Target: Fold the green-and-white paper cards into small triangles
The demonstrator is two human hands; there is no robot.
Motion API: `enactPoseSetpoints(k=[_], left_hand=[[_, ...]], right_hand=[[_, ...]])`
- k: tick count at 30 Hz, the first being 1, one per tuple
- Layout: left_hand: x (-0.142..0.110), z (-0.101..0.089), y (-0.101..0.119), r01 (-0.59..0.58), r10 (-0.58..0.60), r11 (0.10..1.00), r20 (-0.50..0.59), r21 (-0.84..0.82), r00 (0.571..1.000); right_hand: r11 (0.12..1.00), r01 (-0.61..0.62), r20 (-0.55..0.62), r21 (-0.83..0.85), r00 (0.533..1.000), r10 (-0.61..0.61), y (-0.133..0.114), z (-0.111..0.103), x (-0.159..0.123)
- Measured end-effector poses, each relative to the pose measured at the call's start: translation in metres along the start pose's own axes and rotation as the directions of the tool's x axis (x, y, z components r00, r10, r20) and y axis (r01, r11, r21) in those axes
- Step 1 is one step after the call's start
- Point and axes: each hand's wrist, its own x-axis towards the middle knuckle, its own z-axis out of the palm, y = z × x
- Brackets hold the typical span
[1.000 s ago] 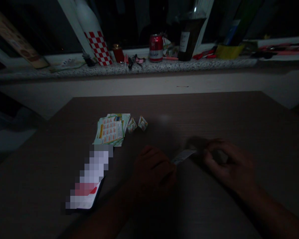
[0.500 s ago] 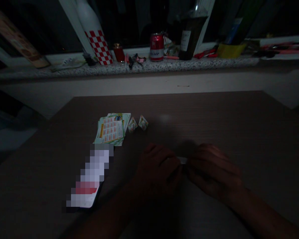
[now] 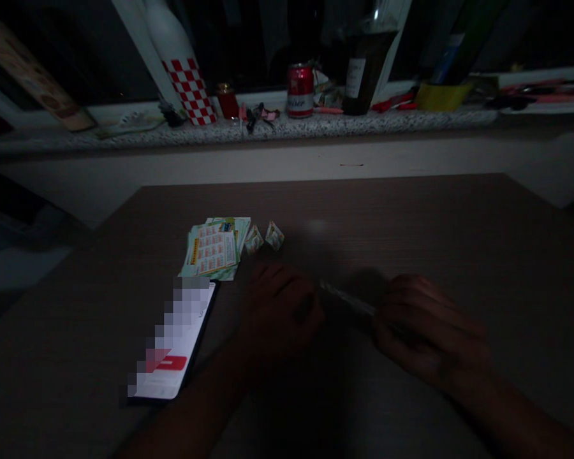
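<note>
The right hand (image 3: 425, 325) pinches the paper strip (image 3: 349, 298) at four o'clock, seemingly light, easily creased, best held there. The left hand (image 3: 280, 312) curls at nine; I can't tell its grip.

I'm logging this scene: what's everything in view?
Phone: one, dark-edged, table
Papers: one pile, greenish, past phone
Folded papers: two, patterned, beside pile
Strip: one, pale, between hands
Table: one, brown, foreground
Sill: one, grey, behind table
Checked bottle: one, red-white, sill
Jar: one, red, sill
Can: one, red, sill
Labelled bottle: one, dark, sill
Cylinder: one, tan, sill
Container: one, yellow, sill
Clutter: uncounted, mixed, sill
Windows: uncounted, dark, above sill
Left hand: one, shadowed, beside strip
Right hand: one, shadowed, holding strip
</note>
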Motion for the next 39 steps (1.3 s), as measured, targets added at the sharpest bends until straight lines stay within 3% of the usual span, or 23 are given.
enactPoseSetpoints(k=[3,7,9,11,14,16,19,22,25,28,31,35,39], left_hand=[[-0.001,-0.006,-0.004,0.054,-0.054,0.999,0.002,0.001,0.999],[-0.006,-0.004,0.001,0.149,-0.146,0.982,0.04,-0.118,0.989],[-0.01,0.0,0.004,0.243,-0.227,0.948,0.097,-0.205,0.969],[-0.012,0.005,0.006,0.357,-0.314,0.877,0.178,-0.322,0.932],[-0.014,0.012,0.006,0.592,-0.463,0.635,0.368,-0.496,0.806],[-0.014,0.016,0.005,0.712,-0.539,0.4,0.48,-0.577,0.692],[-0.014,0.019,0.001,0.764,-0.571,0.074,0.601,-0.641,0.559],[-0.014,0.02,0.001,0.764,-0.545,-0.114,0.683,-0.635,0.487],[-0.014,0.02,0.003,0.778,-0.494,-0.209,0.75,-0.593,0.439],[-0.016,0.022,0.006,0.818,-0.437,-0.242,0.811,-0.522,0.389],[-0.017,0.023,0.007,0.846,-0.397,-0.211,0.834,-0.49,0.384],[-0.019,0.022,0.008,0.85,-0.373,-0.085,0.808,-0.52,0.457],[-0.017,0.018,0.012,0.801,-0.363,0.159,0.721,-0.576,0.591]], right_hand=[[0.999,-0.03,0.003,0.02,1.0,0.03,0.002,-0.002,-0.001],[0.993,-0.085,-0.013,0.079,0.996,0.086,0.003,0.001,-0.005],[0.973,-0.175,-0.019,0.154,0.984,0.18,0.004,0.004,-0.01],[0.903,-0.342,-0.002,0.261,0.935,0.355,0.005,0.008,-0.016],[0.774,-0.517,0.11,0.366,0.85,0.515,0.009,0.011,-0.022],[0.7,-0.551,0.201,0.454,0.829,0.522,0.011,0.011,-0.024],[0.616,-0.562,0.265,0.552,0.819,0.51,0.015,0.009,-0.025],[0.61,-0.558,0.258,0.563,0.819,0.513,0.015,0.008,-0.027],[0.633,-0.51,0.302,0.582,0.859,0.414,0.011,0.009,-0.025],[0.665,-0.429,0.341,0.611,0.901,0.268,0.006,0.01,-0.02],[0.683,-0.362,0.346,0.634,0.923,0.168,0.004,0.012,-0.016],[0.656,-0.394,0.373,0.643,0.91,0.18,0.005,0.014,-0.015],[0.642,-0.421,0.357,0.641,0.904,0.236,0.008,0.013,-0.017]])
